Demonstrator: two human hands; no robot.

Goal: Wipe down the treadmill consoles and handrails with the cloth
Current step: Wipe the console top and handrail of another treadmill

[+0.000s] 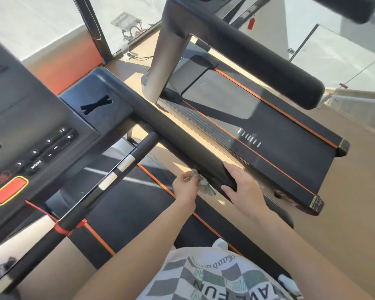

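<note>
Since the handrail runs as one long dark bar from the console at the upper left down to its free end at the lower right, and both of your hands sit at that free end, whatever length is left to wipe lies away from you, up and to the left along the bar's axis. Your left hand is on the inner side of the rail, toward the belt you stand on, with its fingers pinched round a small bunched greenish cloth. The cloth touches the rail's lower inner edge just short of the end, and a corner of it hangs below. Your right hand is on the very end of the same rail, fingers laid over the top and thumb against the near face, so it clasps the bar and holds nothing else. The two hands are close together with the cloth between them. The left hand is nearer the console, so I judge a stroke up-left along the axis to be its work while the right steadies the end. The shorter inner grip bar, with its pale bands, lies just beside the rail to the left. The neighbouring treadmill lies beyond the rail, apart from both hands.
</note>
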